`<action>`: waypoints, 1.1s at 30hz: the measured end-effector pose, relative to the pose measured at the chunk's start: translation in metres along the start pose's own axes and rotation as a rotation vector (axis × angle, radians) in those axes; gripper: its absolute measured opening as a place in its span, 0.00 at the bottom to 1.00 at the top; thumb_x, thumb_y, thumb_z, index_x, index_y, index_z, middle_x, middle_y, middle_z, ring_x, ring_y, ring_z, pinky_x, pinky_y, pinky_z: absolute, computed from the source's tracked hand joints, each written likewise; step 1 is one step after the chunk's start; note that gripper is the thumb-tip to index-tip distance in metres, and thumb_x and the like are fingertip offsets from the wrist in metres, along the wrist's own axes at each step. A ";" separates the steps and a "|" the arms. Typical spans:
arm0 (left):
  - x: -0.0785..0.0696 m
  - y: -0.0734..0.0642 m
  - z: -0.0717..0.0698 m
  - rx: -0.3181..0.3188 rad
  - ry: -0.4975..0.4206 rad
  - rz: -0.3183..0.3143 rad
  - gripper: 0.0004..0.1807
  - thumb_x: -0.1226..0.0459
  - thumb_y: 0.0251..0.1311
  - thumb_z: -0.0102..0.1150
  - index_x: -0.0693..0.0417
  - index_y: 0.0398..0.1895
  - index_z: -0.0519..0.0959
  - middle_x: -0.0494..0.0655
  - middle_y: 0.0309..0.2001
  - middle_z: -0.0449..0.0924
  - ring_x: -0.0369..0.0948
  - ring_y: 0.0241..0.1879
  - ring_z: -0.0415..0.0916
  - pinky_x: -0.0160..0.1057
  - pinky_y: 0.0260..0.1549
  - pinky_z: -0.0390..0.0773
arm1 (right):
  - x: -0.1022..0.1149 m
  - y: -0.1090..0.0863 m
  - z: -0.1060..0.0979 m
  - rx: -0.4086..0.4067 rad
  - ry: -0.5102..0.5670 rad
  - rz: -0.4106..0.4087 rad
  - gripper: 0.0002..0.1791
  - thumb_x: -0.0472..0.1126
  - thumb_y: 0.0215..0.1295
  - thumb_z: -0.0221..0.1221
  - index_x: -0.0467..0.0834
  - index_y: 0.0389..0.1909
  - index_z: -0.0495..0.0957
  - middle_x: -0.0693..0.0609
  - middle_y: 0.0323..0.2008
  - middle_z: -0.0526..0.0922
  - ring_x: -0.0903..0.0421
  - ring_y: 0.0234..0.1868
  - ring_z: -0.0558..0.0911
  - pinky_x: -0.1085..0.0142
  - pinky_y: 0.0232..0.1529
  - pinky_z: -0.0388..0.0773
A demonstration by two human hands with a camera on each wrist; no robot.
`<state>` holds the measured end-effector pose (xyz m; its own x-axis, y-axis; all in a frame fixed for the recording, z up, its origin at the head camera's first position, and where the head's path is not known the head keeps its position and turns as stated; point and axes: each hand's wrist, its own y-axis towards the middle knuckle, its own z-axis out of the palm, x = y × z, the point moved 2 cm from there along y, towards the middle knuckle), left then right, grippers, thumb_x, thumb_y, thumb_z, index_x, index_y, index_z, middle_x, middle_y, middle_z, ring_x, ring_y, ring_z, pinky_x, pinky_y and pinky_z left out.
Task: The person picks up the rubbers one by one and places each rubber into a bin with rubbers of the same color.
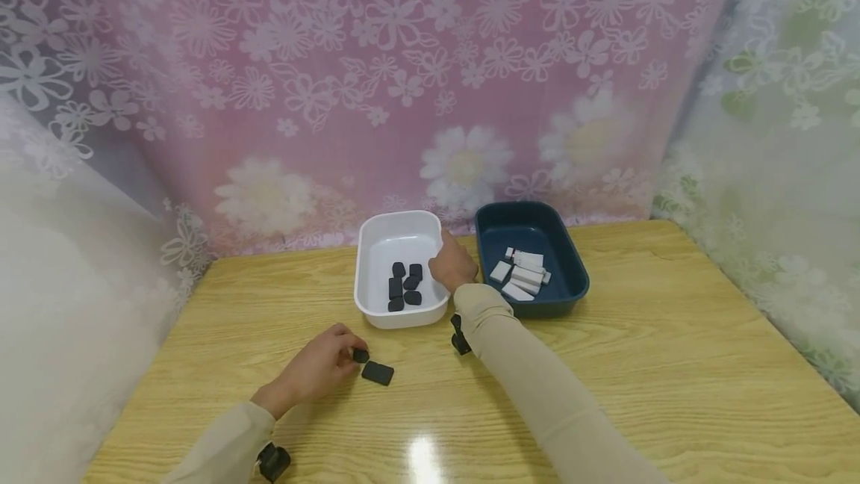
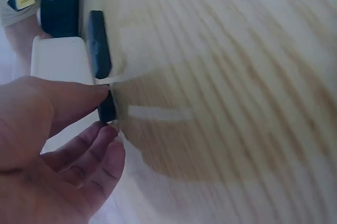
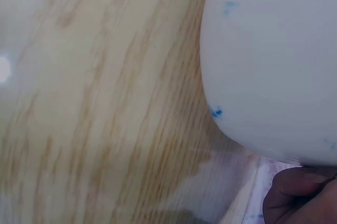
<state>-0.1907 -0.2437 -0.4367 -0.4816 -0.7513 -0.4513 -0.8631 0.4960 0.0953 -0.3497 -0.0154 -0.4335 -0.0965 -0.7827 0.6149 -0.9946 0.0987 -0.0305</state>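
Observation:
My left hand (image 1: 321,366) pinches a small black block (image 1: 360,355) between thumb and fingers at the tabletop. In the left wrist view the thumb lies on one side of this dark block (image 2: 107,108), fingertips on the other. Just beside it on the table lies a flat black rectangular block (image 1: 378,373). My right hand (image 1: 454,264) grips the right rim of a white bin (image 1: 368,312); in the right wrist view its curled fingers (image 3: 292,184) are at the bin's edge. Several black blocks (image 1: 395,288) lie inside that bin.
Right of the white bin stands a dark blue bin (image 1: 576,286) with several white blocks (image 1: 527,275) in it. Both bins sit near the back of the wooden table (image 1: 672,364), against a floral curtain (image 1: 376,95). A black wrist camera (image 1: 460,336) is on the right sleeve.

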 end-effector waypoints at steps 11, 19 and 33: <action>0.001 0.004 0.004 -0.025 0.063 0.045 0.09 0.69 0.57 0.65 0.53 0.41 0.81 0.42 0.38 0.72 0.33 0.31 0.69 0.35 0.30 0.73 | -0.002 0.001 -0.001 -0.012 0.002 -0.005 0.35 0.39 0.61 0.58 0.49 0.70 0.60 0.44 0.54 0.78 0.44 0.48 0.79 0.47 0.45 0.74; 0.008 0.000 -0.009 -0.061 0.041 -0.053 0.07 0.64 0.57 0.66 0.48 0.39 0.81 0.36 0.36 0.73 0.31 0.31 0.70 0.35 0.30 0.74 | 0.002 -0.005 -0.001 0.015 0.010 -0.008 0.36 0.38 0.61 0.57 0.50 0.71 0.58 0.43 0.52 0.79 0.44 0.44 0.80 0.48 0.41 0.76; -0.003 0.043 -0.058 -0.326 0.052 -0.069 0.10 0.61 0.61 0.63 0.54 0.44 0.80 0.45 0.41 0.77 0.43 0.36 0.74 0.43 0.31 0.74 | 0.003 -0.007 -0.004 0.009 0.019 -0.008 0.35 0.38 0.61 0.56 0.50 0.71 0.59 0.44 0.52 0.79 0.44 0.45 0.80 0.48 0.42 0.76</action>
<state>-0.2352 -0.2452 -0.3795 -0.4199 -0.8035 -0.4220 -0.8933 0.2837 0.3487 -0.3430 -0.0164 -0.4285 -0.0882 -0.7714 0.6302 -0.9957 0.0869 -0.0329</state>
